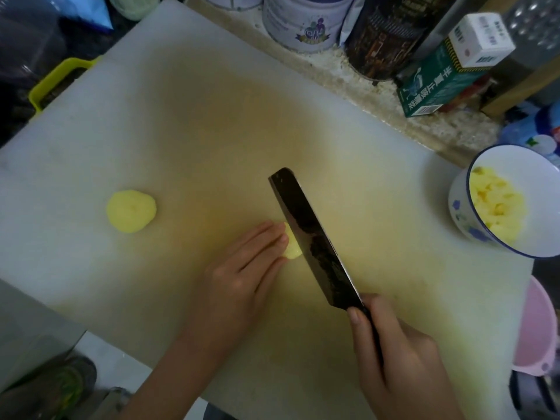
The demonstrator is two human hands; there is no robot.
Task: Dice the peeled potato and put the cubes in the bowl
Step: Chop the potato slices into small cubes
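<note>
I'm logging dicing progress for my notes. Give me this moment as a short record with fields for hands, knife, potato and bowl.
left hand: straight fingers press on the small piece
right hand: grips the cleaver by its handle
cleaver: blade against the small piece's right side
chunk: rounded, uncut, alone on the left of the board
bowl: at the board's right edge, holds cubes
status: dicing not finished

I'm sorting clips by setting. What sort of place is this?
Most likely a home kitchen counter: a white cutting board with a knife cutting a potato piece, a bowl of potato cubes, and tins and a carton crowded along the back.
</note>
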